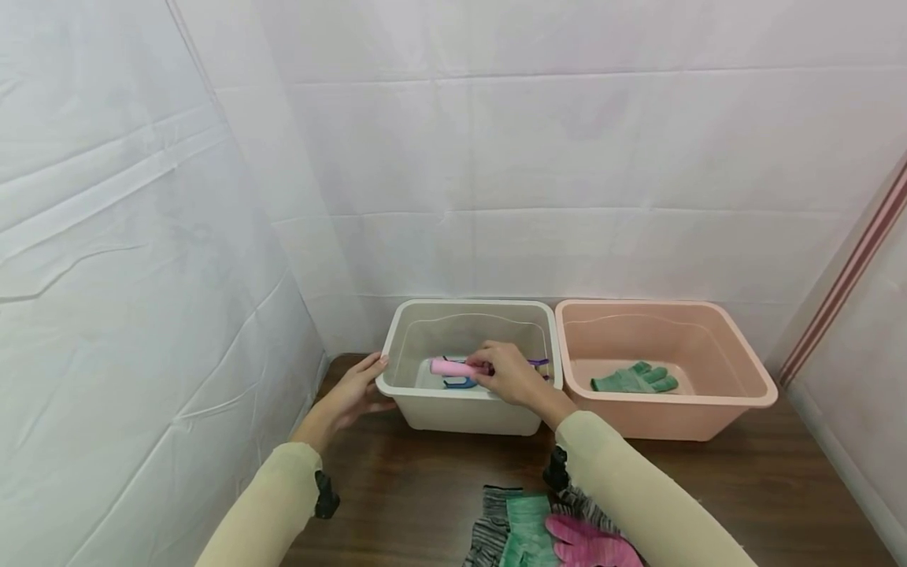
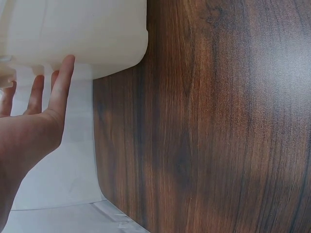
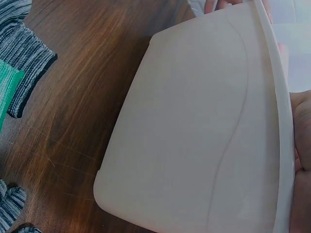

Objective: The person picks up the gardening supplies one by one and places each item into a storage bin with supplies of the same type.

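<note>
My right hand (image 1: 506, 370) pinches a pink cylinder-shaped thing (image 1: 452, 368) over the inside of a white plastic tub (image 1: 464, 413). The pink thing lies nearly level, its kind unclear, with a darker part under my fingers. Below it in the tub are a blue item (image 1: 459, 383) and a purple-edged item (image 1: 540, 363), partly hidden by the hand. My left hand (image 1: 357, 391) holds the tub's left rim. In the left wrist view, fingers (image 2: 59, 92) of that hand lie along the tub's outer side (image 2: 107, 29).
A peach-coloured tub (image 1: 659, 417) stands right beside the white one, with a green glove (image 1: 635, 379) inside. Nearer me on the brown wooden table (image 1: 418, 488) lie a green knitted piece (image 1: 527, 528), a pink glove (image 1: 591, 543) and grey-black striped knits (image 1: 489, 528). White sheeting (image 1: 453, 157) hangs behind.
</note>
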Demonstrator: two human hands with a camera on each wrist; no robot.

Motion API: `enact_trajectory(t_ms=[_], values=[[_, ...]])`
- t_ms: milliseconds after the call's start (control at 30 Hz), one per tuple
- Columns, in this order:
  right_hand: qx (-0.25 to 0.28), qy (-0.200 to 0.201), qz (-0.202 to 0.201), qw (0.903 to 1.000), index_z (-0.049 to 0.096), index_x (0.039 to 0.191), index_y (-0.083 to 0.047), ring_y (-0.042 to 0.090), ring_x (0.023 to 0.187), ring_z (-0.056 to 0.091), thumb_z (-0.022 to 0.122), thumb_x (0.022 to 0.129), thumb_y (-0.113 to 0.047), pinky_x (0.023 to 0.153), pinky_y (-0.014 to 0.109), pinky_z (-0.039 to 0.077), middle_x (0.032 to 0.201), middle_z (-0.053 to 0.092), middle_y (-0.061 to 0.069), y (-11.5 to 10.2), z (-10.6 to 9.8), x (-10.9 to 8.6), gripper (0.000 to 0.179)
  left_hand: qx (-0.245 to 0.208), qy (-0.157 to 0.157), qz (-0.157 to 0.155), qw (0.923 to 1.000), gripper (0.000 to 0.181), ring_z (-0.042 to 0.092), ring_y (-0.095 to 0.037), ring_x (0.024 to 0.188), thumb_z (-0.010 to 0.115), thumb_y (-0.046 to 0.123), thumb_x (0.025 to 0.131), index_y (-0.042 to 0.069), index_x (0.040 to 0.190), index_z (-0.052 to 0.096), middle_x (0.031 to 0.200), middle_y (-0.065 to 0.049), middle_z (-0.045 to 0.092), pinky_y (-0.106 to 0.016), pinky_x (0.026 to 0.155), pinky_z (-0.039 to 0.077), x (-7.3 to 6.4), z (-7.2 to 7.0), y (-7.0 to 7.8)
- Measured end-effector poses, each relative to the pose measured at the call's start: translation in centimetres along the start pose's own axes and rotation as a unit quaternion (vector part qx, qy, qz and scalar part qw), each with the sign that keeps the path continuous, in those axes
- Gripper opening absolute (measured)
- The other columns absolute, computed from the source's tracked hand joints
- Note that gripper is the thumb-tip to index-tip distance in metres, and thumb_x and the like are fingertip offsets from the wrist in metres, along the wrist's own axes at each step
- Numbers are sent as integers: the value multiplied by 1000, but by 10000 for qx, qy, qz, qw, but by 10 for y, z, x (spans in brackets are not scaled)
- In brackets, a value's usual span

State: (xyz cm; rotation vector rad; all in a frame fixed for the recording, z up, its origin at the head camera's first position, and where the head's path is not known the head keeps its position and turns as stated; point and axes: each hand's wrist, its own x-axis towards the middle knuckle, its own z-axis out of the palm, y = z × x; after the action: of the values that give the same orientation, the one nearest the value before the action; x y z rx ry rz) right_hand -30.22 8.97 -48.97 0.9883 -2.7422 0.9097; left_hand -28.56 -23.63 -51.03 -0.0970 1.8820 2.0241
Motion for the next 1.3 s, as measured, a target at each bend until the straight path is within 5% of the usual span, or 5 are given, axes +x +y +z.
enact_trajectory(t_ms=[1300], values=[[19, -72, 257, 9996, 80, 119, -10, 13, 90, 61, 80, 97, -17, 82, 31, 56, 104, 69, 0, 1, 2, 0, 23, -117, 3, -41, 9999, 69, 26, -46, 156, 47, 40, 114, 12, 170, 18, 171, -22, 24, -69, 111, 42, -2, 0, -1]])
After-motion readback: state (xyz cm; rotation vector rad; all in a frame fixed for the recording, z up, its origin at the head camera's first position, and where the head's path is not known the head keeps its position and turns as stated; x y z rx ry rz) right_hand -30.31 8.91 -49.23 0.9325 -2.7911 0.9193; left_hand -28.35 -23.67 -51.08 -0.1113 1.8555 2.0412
